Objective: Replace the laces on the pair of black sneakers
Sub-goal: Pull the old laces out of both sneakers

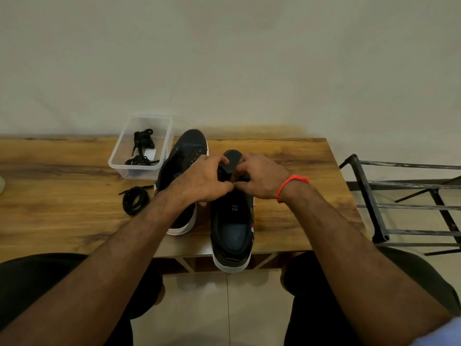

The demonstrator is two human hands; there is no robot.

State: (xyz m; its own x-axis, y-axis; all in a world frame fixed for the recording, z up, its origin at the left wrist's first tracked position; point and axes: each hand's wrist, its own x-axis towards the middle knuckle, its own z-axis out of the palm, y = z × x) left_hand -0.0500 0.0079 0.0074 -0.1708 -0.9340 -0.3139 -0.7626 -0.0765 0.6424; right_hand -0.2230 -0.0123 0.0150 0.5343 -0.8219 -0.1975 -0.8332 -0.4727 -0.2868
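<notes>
Two black sneakers with white soles stand on the wooden table (62, 176). The right sneaker (232, 233) has its heel over the table's front edge and its tongue pulled up. My left hand (202, 181) and my right hand (262, 178) meet over its eyelet area, with the fingers curled on the black lace there; the lace itself is mostly hidden. The left sneaker (184, 151) lies just behind my left hand, showing bare eyelets. A coiled black lace (136, 199) rests on the table to the left.
A clear plastic box (142, 146) with black laces inside stands at the back, left of the shoes. A dark metal rack (399, 201) stands off the table's right end. My knees sit under the front edge.
</notes>
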